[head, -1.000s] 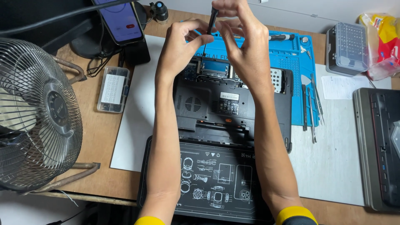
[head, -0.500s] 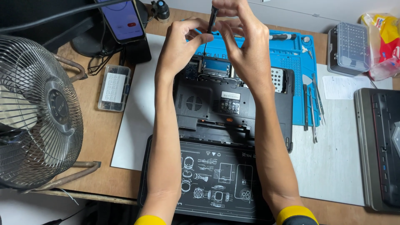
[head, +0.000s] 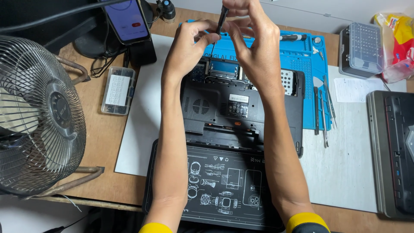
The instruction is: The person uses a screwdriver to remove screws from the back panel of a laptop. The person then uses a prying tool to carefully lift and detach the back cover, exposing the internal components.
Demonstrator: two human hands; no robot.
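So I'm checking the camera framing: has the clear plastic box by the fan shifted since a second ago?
No. The clear plastic box lies in the same spot on the desk, just left of the white mat, beside the fan.

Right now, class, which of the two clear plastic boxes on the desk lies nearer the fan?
The small clear box with the white label, on bare wood beside the fan. The larger lidded box sits far right, by the blue mat.
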